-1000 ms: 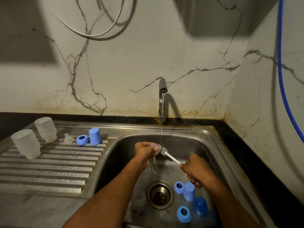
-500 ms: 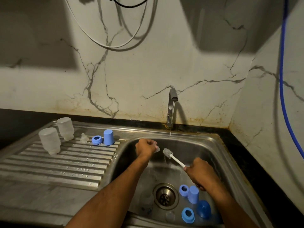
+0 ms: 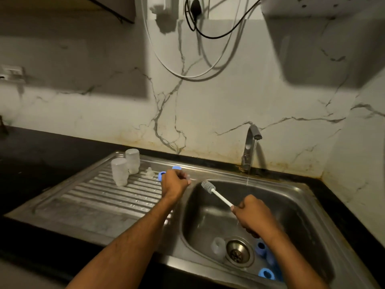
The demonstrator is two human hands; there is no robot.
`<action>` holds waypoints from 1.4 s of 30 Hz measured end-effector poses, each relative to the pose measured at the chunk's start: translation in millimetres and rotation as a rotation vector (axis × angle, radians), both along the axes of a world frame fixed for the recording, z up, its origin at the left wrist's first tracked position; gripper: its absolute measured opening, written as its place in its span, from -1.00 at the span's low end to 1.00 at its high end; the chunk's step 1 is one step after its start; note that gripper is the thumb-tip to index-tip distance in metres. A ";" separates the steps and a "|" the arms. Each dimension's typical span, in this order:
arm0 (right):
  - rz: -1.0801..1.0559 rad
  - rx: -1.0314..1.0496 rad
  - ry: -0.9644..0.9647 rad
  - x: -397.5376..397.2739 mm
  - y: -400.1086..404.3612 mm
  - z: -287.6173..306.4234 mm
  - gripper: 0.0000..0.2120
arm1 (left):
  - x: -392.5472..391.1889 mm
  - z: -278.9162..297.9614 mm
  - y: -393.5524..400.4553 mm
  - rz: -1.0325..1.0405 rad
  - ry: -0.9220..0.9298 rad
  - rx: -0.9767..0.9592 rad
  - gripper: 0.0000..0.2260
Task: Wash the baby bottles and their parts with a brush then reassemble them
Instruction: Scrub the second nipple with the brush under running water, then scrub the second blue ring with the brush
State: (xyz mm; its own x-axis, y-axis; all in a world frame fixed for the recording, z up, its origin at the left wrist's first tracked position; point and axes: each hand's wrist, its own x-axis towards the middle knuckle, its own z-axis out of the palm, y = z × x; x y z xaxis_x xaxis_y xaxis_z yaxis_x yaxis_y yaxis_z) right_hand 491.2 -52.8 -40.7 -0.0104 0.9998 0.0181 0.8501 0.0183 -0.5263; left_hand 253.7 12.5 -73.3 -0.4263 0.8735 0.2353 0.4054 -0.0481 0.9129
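Note:
My right hand [image 3: 253, 215] grips the white handle of a small grey-bristled brush [image 3: 209, 187], held over the sink basin [image 3: 291, 205]. My left hand [image 3: 175, 182] hovers over the drainboard [image 3: 93, 197], fingers curled around a small clear part that barely shows at its fingertips. Two frosted bottles [image 3: 125, 167] stand upside down on the drainboard, with a clear nipple [image 3: 149, 171], a blue ring [image 3: 161, 175] and a blue cap [image 3: 176, 167] beside them, partly hidden by my left hand. In the basin lie a clear bottle [image 3: 217, 248] and several blue parts [image 3: 265, 273].
The tap [image 3: 251, 147] runs a thin stream into the basin near its back rim. The drain [image 3: 238, 254] sits at the basin's near side. Black countertop [image 3: 41, 151] surrounds the sink. Cables [image 3: 198, 65] hang on the marble wall above.
My left hand has moved left, from under the tap's stream in the basin to above the drainboard. The brush has come away from that hand. The camera has tilted up and left.

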 end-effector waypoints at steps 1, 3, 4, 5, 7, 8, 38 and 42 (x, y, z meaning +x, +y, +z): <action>0.016 0.007 0.002 -7.8 -0.7 1.1 -0.72 | -10.3 1.1 -5.3 0.013 0.013 -0.003 -0.90; 0.045 0.018 -0.002 -24.3 -3.5 3.5 -0.69 | -33.5 0.2 -11.7 0.055 0.045 -0.006 -0.90; 0.058 0.021 -0.006 -32.1 -4.5 3.8 -0.68 | -43.2 1.0 -15.7 0.081 0.070 -0.012 -0.91; 0.071 0.024 -0.010 -41.1 -5.8 4.4 -0.67 | -54.6 -0.4 -18.4 0.106 0.088 -0.023 -0.91; 0.094 0.025 -0.013 -56.9 -8.5 5.2 -0.66 | -71.7 -0.5 -25.9 0.135 0.093 -0.030 -0.87; 0.107 0.027 -0.013 -65.4 -9.4 5.7 -0.65 | -81.2 -1.9 -28.4 0.156 0.086 -0.027 -0.84; 0.236 -0.051 -0.001 -153.6 12.5 -7.4 -0.78 | -147.0 -35.1 -4.4 0.191 0.102 -0.008 -0.87; 0.235 -0.060 -0.012 -152.8 12.1 -7.8 -0.78 | -146.3 -34.4 -3.0 0.203 0.071 -0.034 -0.86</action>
State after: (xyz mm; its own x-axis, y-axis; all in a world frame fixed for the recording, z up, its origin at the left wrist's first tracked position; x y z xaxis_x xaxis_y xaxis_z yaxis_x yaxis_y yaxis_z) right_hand 338.4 -40.7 -48.4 -0.2427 0.9692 -0.0423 0.8323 0.1856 -0.5224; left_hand 107.4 9.4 -107.7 -0.5772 0.7796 0.2432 0.4675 0.0712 0.8811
